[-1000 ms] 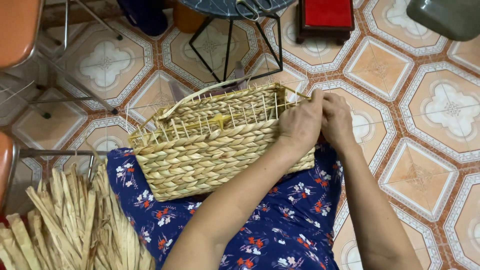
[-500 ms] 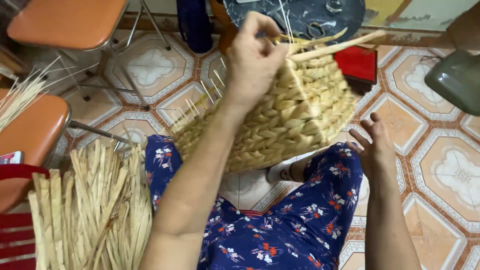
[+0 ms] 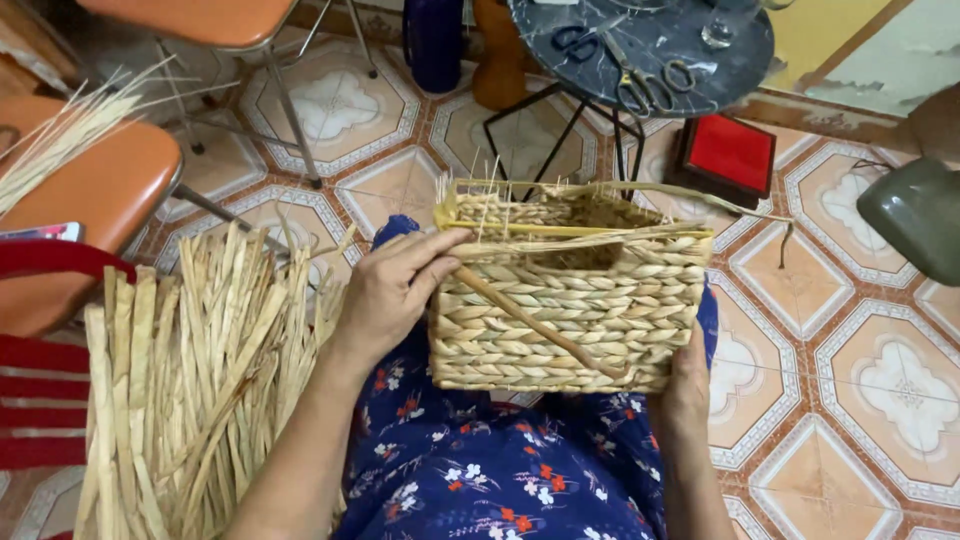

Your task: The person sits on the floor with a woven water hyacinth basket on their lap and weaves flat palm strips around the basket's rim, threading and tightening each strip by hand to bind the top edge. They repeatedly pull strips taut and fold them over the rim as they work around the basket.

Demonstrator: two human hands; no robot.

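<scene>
A rectangular woven straw basket (image 3: 580, 310) rests upright on my lap, over blue flowered cloth (image 3: 500, 470). Thin stakes stick up from its unfinished rim. My left hand (image 3: 395, 290) grips the basket's left upper corner, fingers on the rim. My right hand (image 3: 688, 385) holds the basket's lower right corner from beneath, mostly hidden behind the weave. A loose straw strand (image 3: 540, 325) runs diagonally across the front face.
A bundle of dried straw strips (image 3: 190, 380) lies at my left. Orange stools (image 3: 100, 190) stand at the far left. A dark round table (image 3: 650, 45) with scissors (image 3: 640, 80) is ahead, a red box (image 3: 730, 150) beneath it, a green container (image 3: 915, 215) at right.
The basket has come down from a raised, tilted position and now sits upright on my lap. My left hand moved to its left corner; my right hand took hold of the lower right corner.
</scene>
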